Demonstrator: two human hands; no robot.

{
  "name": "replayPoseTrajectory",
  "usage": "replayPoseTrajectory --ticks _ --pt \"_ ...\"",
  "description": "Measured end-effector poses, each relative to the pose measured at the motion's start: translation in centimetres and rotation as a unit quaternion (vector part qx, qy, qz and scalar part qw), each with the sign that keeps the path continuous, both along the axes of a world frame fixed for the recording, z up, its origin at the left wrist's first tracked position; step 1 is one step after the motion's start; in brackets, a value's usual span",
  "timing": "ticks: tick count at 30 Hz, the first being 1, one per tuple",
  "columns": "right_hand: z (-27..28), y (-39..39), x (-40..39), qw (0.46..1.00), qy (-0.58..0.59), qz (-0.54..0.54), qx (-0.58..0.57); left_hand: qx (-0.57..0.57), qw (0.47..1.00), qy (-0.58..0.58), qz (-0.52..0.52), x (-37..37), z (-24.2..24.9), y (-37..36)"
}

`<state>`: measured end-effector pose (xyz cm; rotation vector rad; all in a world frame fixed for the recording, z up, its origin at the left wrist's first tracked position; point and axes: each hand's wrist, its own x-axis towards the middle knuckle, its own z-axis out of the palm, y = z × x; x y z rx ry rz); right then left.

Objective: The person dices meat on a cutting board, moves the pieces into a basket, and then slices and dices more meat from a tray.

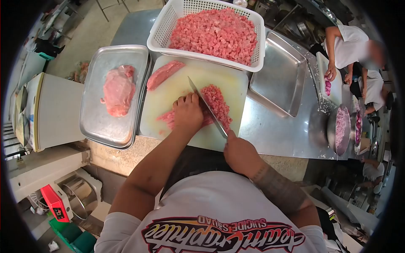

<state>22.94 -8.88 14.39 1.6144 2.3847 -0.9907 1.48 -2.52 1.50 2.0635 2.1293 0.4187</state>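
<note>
My right hand (pixel 239 154) is wrapped round the handle of a long kitchen knife (pixel 206 103), whose blade points away from me to the upper left. Beside the blade, on its left, my left hand (pixel 187 110) has its fingers curled down over strips of raw meat (pixel 167 118). To the right of the blade lies a pile of diced meat (pixel 217 101). All of this is on a white cutting board (pixel 237 80). A larger raw piece (pixel 165 74) rests at the board's upper left. My left hand hides part of the strips.
Beyond the board stands a white perforated basket (pixel 154 40) full of diced meat. A metal tray (pixel 93 92) with a slab of meat (pixel 119 90) sits left; a deep steel pan (pixel 276 67) is right. Farther right, a person handles purple onions (pixel 328 85) near a bowl (pixel 338 130).
</note>
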Motion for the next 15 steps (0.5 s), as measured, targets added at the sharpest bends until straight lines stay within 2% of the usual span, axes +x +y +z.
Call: replayPoseTrajectory --ticks 3,5,9,12,15 --pt "-6.1 2.0 -2.1 0.995 0.036 0.011 0.087 -0.021 1.0 0.012 0.011 0.2 0.2 0.0" --pt "-6.0 3.6 -3.3 0.997 0.028 -0.009 0.074 -0.01 1.0 0.003 0.009 0.2 0.2 0.0" --pt "-3.3 3.1 -2.0 0.995 0.046 -0.012 0.087 -0.013 0.999 -0.043 0.018 0.2 0.9 -0.2" --pt "1.8 0.3 -0.2 1.0 0.003 -0.012 0.016 -0.002 0.999 -0.042 0.015 0.1 0.4 -0.1" --pt "3.7 -0.6 0.5 0.999 -0.003 0.0 -0.052 0.039 0.998 -0.04 0.02 0.2 0.1 -0.1"
